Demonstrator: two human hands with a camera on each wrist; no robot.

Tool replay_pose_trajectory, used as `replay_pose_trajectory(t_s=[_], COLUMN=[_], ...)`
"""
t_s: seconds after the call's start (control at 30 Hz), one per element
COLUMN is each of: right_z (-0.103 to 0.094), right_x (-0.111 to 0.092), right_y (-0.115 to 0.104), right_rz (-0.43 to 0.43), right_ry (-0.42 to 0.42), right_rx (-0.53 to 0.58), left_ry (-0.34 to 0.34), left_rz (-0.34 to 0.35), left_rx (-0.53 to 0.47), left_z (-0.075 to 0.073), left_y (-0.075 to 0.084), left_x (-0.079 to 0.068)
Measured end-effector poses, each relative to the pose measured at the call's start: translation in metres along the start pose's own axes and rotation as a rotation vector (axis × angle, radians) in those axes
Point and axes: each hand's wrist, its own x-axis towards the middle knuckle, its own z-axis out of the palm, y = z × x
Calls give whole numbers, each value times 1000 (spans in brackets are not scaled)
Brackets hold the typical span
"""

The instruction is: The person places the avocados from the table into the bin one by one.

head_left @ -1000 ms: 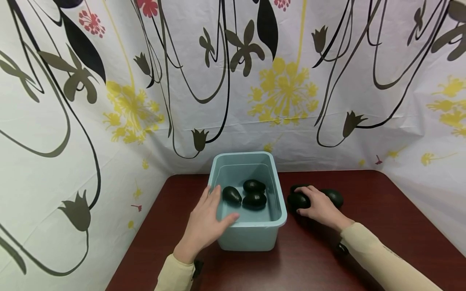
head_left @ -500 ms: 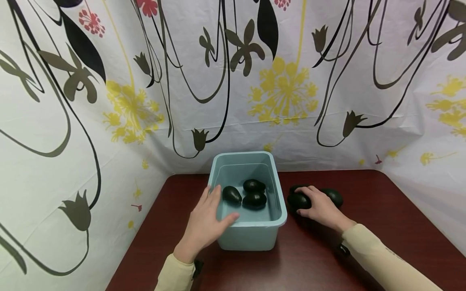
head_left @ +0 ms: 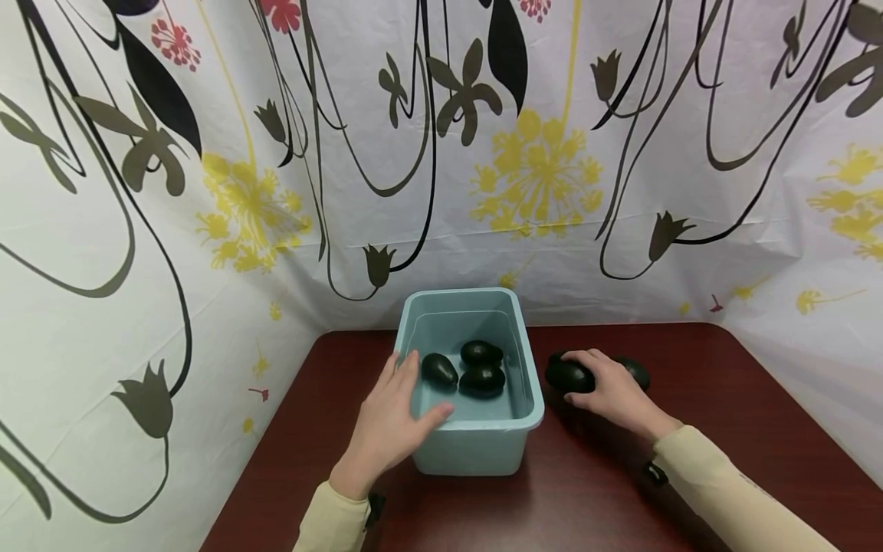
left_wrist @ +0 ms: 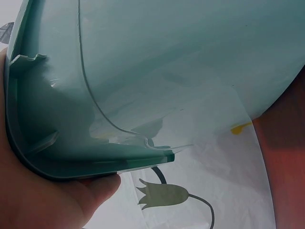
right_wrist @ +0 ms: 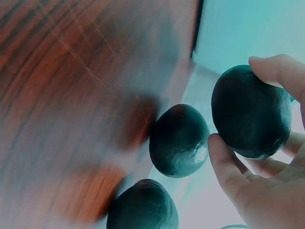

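A pale teal plastic bin (head_left: 469, 452) stands on the table, with three dark green avocados (head_left: 482, 380) inside. My left hand (head_left: 386, 429) rests on its near left corner, fingers straight over the left rim and thumb spread over the front rim. The left wrist view shows the bin's outer wall (left_wrist: 167, 62) from close by. To the right of the bin, my right hand (head_left: 610, 395) grips an avocado (right_wrist: 250, 114) between thumb and fingers. In the right wrist view it is raised off the table. Two more avocados, a nearer one (right_wrist: 178, 140) and another (right_wrist: 143, 205), lie on the table beside it.
The table (head_left: 717, 399) has a dark red-brown wood surface with rounded far corners. A white cloth (head_left: 538, 276) printed with flowers and vines hangs behind it and along both sides. Each wrist wears a dark band below a cream sleeve (head_left: 717, 475).
My right hand has shifted slightly right and lifted the avocado a little, so it covers more of the avocados behind. The left hand and the bin have stayed where they were.
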Motion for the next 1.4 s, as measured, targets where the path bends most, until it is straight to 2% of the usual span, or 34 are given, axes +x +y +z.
replay_pose_trajectory(t_s=[0.67, 1.4], right_z=[-22, -43], right_x=[-2, 0], right_y=[-18, -42], right_rz=[-38, -36], right_ry=[115, 181], right_rx=[61, 93], left_ry=[3, 1], left_rz=[3, 15], left_rx=[12, 14], left_z=[1, 1], left_y=[-1, -1], left_x=[0, 1])
